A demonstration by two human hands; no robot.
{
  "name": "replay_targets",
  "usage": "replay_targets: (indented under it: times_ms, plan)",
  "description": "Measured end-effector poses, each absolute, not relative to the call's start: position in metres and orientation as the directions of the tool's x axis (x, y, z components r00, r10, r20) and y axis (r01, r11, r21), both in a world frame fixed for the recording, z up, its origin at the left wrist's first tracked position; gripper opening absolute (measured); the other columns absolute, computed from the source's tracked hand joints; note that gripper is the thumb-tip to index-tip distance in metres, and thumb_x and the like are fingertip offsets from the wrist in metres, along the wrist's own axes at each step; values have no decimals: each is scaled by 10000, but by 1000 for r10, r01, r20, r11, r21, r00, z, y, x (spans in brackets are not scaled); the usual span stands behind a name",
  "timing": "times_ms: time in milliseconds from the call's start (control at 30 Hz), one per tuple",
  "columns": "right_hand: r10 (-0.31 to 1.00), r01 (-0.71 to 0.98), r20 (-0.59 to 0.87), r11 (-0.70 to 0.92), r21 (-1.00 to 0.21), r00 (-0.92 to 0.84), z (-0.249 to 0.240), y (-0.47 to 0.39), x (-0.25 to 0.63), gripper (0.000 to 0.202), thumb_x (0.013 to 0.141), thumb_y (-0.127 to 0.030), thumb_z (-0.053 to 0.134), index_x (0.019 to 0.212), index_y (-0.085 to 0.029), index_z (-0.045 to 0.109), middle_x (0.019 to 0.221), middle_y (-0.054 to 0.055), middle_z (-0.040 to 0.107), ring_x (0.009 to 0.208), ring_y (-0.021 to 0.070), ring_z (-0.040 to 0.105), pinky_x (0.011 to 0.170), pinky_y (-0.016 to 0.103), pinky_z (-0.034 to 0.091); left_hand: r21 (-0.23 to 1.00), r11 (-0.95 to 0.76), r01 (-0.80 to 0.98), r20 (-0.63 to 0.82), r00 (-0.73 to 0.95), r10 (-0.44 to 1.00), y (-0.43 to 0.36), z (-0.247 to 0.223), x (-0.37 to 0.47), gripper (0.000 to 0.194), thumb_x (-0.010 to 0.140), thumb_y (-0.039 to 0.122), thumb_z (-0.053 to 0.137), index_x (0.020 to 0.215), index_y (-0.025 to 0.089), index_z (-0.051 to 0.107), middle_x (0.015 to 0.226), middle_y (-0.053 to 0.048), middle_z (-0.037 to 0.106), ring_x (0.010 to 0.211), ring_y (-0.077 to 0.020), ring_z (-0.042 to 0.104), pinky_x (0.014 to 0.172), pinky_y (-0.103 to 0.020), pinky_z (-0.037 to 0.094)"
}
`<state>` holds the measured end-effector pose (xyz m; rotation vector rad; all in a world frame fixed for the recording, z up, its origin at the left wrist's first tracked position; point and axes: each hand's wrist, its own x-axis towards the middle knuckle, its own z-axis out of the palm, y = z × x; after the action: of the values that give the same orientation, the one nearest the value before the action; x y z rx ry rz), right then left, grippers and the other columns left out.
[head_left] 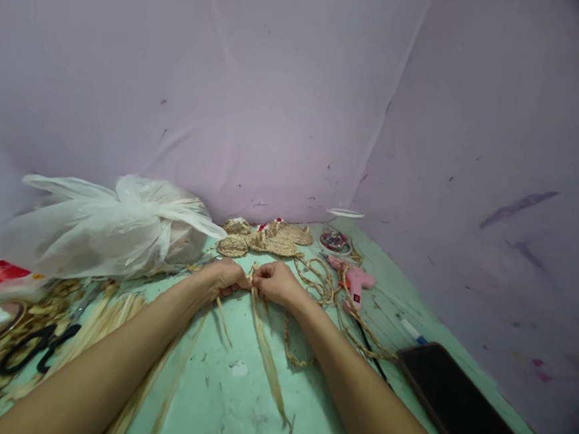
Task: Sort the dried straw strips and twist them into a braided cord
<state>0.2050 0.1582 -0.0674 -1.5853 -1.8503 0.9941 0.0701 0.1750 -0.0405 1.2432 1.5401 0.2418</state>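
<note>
My left hand (pixel 229 279) and my right hand (pixel 278 284) meet over the middle of the table, fingers closed in pinches. Between them they grip a braid of dried plant fibre, whose short plaited end (pixel 254 268) shows above the fingertips. Loose flat fibre strips (pixel 266 355) hang from it toward me, some below each hand. A long finished braided cord (pixel 315 272) lies in loops just right of my right hand. Whether that cord joins the part in my fingers cannot be seen. Behind my hands sit several woven straw pieces (pixel 267 242) with red and white bits.
A white plastic bag (pixel 113 230) stands at the left against the wall. Nearer lie black-handled scissors (pixel 41 348) and a bundle of pale strips (pixel 100 329). On the right are a pink glue gun (pixel 352 275), a round container (pixel 335 241) and a dark phone-like slab (pixel 460 404).
</note>
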Motion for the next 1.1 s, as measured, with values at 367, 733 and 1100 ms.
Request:
replay_targets:
  times_ms: [367,733,1100]
  plan:
    - [960,593,-112,65,-802,-256,-66,163,209,137,564,-156,491,596,-113,617,517,-24,511,482,66,400,440,162,280,686,467,558,-642,164,749,176,-35,69,318,511,172,634,474,179,317,322,98,206,290,-20,121,353,-202,35]
    - [972,616,-127,23,-788,-200,-61,162,208,127,600,-183,489,576,-126,600,476,-38,424,445,62,334,423,179,246,663,430,612,-647,179,742,183,-36,67,291,490,183,601,436,186,315,307,91,206,288,-27,121,334,-202,39]
    - [986,618,-142,-56,-784,-91,-66,163,199,144,606,-234,515,523,-131,571,435,-26,392,454,78,383,421,189,235,712,211,670,-468,228,854,172,-34,66,251,534,163,563,440,186,332,330,91,198,323,-44,149,364,-220,90]
